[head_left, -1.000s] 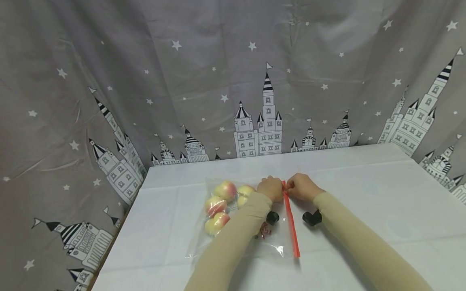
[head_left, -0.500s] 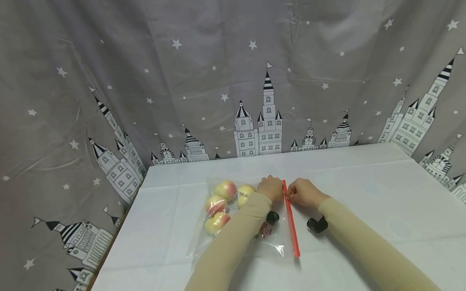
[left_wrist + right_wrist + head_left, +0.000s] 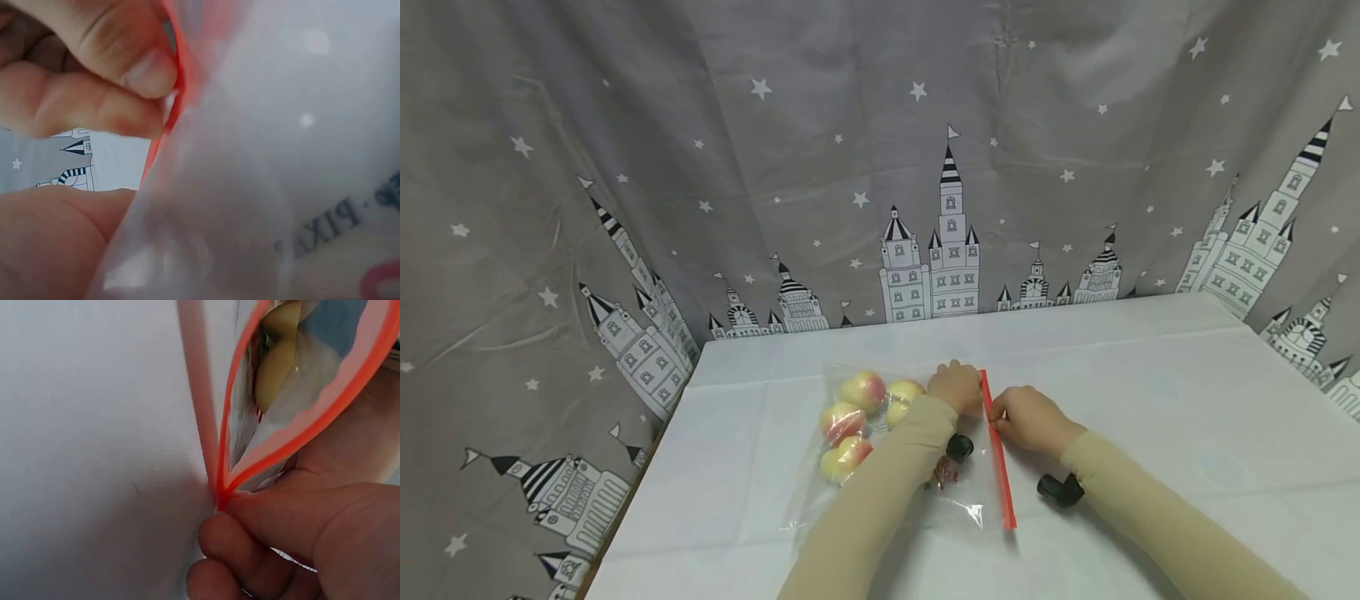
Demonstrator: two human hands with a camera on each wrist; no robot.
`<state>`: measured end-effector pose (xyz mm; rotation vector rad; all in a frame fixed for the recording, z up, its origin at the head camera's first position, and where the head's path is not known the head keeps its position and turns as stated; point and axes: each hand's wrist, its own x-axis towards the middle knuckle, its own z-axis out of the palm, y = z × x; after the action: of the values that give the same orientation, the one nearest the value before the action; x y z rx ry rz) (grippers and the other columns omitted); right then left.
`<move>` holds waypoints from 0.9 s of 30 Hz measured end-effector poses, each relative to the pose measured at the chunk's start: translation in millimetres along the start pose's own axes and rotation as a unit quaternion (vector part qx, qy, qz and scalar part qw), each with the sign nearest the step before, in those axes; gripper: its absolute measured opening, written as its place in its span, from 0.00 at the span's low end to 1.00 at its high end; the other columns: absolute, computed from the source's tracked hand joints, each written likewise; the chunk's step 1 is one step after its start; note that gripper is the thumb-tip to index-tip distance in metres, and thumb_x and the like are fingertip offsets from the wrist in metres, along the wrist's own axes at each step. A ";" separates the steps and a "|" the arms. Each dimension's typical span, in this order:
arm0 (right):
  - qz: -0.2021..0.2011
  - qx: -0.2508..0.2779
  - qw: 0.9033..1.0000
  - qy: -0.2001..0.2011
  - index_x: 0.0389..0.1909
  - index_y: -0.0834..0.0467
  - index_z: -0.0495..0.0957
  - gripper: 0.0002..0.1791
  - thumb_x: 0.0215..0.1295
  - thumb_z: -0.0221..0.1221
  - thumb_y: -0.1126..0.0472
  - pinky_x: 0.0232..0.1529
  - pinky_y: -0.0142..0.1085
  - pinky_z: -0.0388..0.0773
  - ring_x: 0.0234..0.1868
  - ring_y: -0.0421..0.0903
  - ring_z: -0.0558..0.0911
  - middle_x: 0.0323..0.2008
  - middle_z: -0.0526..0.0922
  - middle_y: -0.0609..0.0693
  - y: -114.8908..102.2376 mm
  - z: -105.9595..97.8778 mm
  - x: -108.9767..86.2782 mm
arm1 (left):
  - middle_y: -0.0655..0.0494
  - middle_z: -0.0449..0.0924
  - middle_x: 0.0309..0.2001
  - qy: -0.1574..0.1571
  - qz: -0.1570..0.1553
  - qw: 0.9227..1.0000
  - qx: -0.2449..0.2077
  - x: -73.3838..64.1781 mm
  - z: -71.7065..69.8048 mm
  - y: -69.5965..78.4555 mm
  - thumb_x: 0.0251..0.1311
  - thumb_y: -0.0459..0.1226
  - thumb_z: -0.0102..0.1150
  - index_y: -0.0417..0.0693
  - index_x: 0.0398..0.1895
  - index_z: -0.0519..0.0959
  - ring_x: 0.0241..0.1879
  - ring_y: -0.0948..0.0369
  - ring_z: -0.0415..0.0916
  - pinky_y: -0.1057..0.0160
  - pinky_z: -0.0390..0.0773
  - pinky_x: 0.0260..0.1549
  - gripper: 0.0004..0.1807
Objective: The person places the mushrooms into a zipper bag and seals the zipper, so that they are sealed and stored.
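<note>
A clear zip bag (image 3: 913, 508) with a red zip strip (image 3: 1002, 475) along its right side lies on the table. Inside are several yellow fruits (image 3: 853, 456) with a red blush, peach-like. At the bag's far edge, my left hand (image 3: 957, 387) holds the plastic beside the strip; its fingertips are mostly hidden. Just nearer to me, my right hand (image 3: 1033, 419) pinches the strip between thumb and curled index finger. In the right wrist view the red lips (image 3: 309, 434) part above that pinch and fruit shows between them. The left wrist view catches the pinching fingers (image 3: 147, 75) close up.
A white cloth covers the table (image 3: 760, 467). Behind it and to the left hangs a grey curtain (image 3: 820, 125) with printed castles and stars. Small black devices (image 3: 1060, 490) are worn at both wrists. Printed letters (image 3: 337, 225) mark the plastic.
My right hand has slid along the red strip towards me, away from the far end. The left hand stays nearly where it was, and the fruit has not moved.
</note>
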<state>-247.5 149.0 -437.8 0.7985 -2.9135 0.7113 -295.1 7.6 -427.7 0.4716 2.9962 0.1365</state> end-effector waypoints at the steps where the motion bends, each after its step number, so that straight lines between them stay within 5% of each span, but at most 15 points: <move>1: 0.000 -0.001 1.000 0.001 0.24 0.57 0.86 0.07 0.55 0.65 0.71 0.29 0.33 0.72 0.24 0.38 0.71 0.23 0.85 0.45 -0.6 0.3 -1.2 | 0.45 0.82 0.46 -0.001 -0.002 1.000 -0.002 0.4 -0.2 0.1 0.69 0.42 0.52 0.45 0.44 0.85 0.45 0.50 0.80 0.55 0.81 0.45 0.14; 8: -0.005 0.037 0.999 -0.012 0.26 0.57 0.88 0.06 0.56 0.65 0.69 0.34 0.32 0.75 0.31 0.38 0.76 0.26 0.86 0.45 2.7 1.8 -10.3 | 0.46 0.81 0.48 -0.022 -0.007 1.000 0.002 2.5 -0.6 -0.5 0.69 0.41 0.53 0.46 0.49 0.85 0.47 0.51 0.78 0.54 0.81 0.47 0.14; 15: 0.003 0.123 0.992 -0.031 0.25 0.57 0.87 0.05 0.55 0.67 0.69 0.26 0.27 0.70 0.25 0.33 0.70 0.22 0.82 0.43 4.8 4.3 -24.1 | 0.46 0.82 0.49 -0.018 -0.001 1.000 0.002 2.6 1.8 -0.2 0.67 0.40 0.55 0.48 0.49 0.85 0.47 0.51 0.78 0.55 0.80 0.46 0.14; 27: 0.003 0.165 0.985 -0.050 0.25 0.58 0.86 0.06 0.57 0.66 0.70 0.23 0.26 0.70 0.17 0.29 0.70 0.13 0.77 0.41 -2.8 5.6 -43.5 | 0.46 0.82 0.48 -0.012 0.002 1.000 0.000 3.9 2.8 -1.4 0.65 0.39 0.56 0.47 0.48 0.85 0.47 0.50 0.78 0.55 0.80 0.43 0.14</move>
<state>-208.0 165.1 -448.3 0.8723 -2.9257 1.2100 -298.9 7.7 -430.9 0.4749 2.9716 0.1314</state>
